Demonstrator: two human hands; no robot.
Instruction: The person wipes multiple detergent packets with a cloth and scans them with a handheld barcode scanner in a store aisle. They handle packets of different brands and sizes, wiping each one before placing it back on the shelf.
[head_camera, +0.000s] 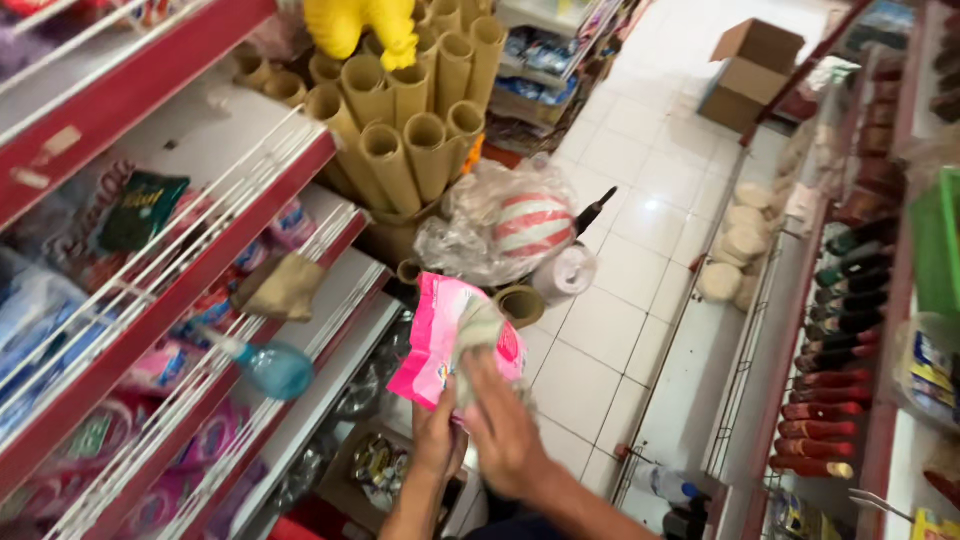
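Left hand (436, 432) grips the lower edge of a pink packet (452, 340), fingers closed round it from below; packet is a soft, glossy plastic pouch, flat and roughly rectangular, tilted, held in mid-air above the floor just off the front edge of the lowest shelf

Right hand (503, 428) lies over the packet's face, pressing a pale crumpled cloth (476, 330) against it; fingers blurred, look curled onto the cloth. Cloth soft and wadded, greyish-white

Shelving (180, 270) on the left: red metal front edges with white wire rails. Holds soft plastic pouches in pink, blue and green. A tan cloth (281, 287) is draped over a rail; a translucent blue spray bottle (268, 366) hangs on the rail below it

At the far end of the shelving: cardboard tubes (410, 120), brown, cylindrical, open-ended, bundled upright in a container, which is mostly hidden. Beside them a crinkled clear plastic bag (470, 225) containing a red-and-white striped ball (532, 224)

Floor (640, 230): glossy white square tiles. Open cardboard box (752, 72) far down the aisle, contents not visible

Right-side shelf: rows of dark bottles (845, 300), red and green caps, lying in ranks; round pale bagged goods (740, 240) behind a wire rail
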